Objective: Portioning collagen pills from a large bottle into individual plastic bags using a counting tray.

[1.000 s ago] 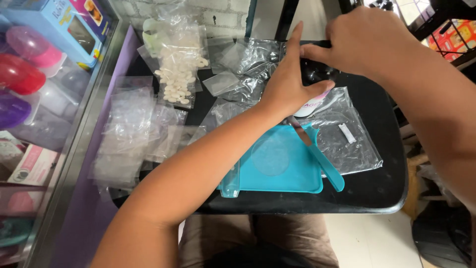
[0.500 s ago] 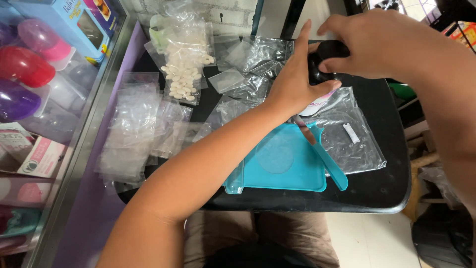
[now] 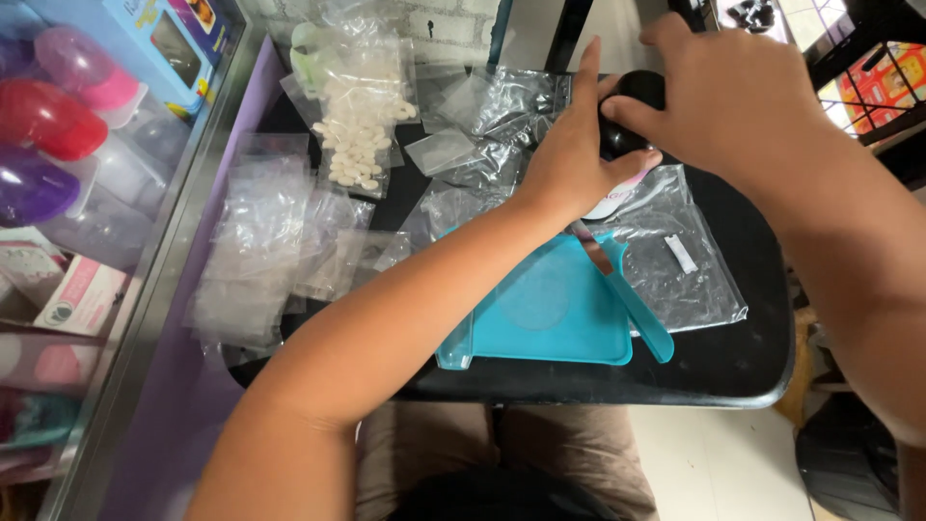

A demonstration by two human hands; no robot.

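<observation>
My left hand (image 3: 571,152) and my right hand (image 3: 725,89) are both wrapped round a black-capped container (image 3: 627,135) with a white body, held above the far middle of a small black table (image 3: 743,357). The right hand grips the black top, the left hand steadies the side with its index finger pointing up. Just below lies a teal counting tray (image 3: 550,314) with a teal spatula (image 3: 632,299) across its right side. A clear plastic bag (image 3: 680,256) lies flat under the container.
A bag of white tablets (image 3: 359,135) and several empty clear bags (image 3: 265,241) lie at the table's left and far side. A glass display case (image 3: 87,174) with coloured boxes and capsules stands on the left. My knees show below the table's near edge.
Both hands stayed on the black-capped container. The view shifted slightly, so the table and tray now sit a little lower and left in the picture.
</observation>
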